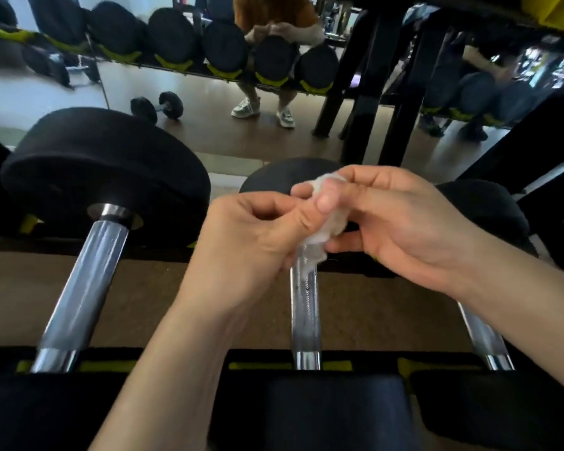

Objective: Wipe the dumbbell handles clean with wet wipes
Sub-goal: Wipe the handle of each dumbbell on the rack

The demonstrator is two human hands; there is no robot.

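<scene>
- Far left, a large dumbbell rests across the black rack. Its steel handle runs toward you, bare and untouched.
- Behind it, the mirror reflects a row of black dumbbells on yellow-green cradles. It also shows a small dumbbell lying on the wood floor.
- Your left hand is raised above the middle of the rack with its fingers curled inward. Its thumb presses against the wet wipe, pinching it.
- The wet wipe, white and crumpled into a wad, is held between your two hands. It sits just above the far end of the middle dumbbell handle, and its lower edge hangs over that end. Whether it touches the steel there cannot be told.
- The middle dumbbell handle lies on the rack directly below your hands. Its near part is uncovered and speckled with small dark marks.
- Your right hand comes in from the right, fingers wrapped round the other side of the wipe and gripping it.
- Far right, a third handle shows below your right forearm, lying on the rack and apart from both hands.
- In the mirror above your hands, a crouched person in white shoes appears, holding both hands together at the rack.
</scene>
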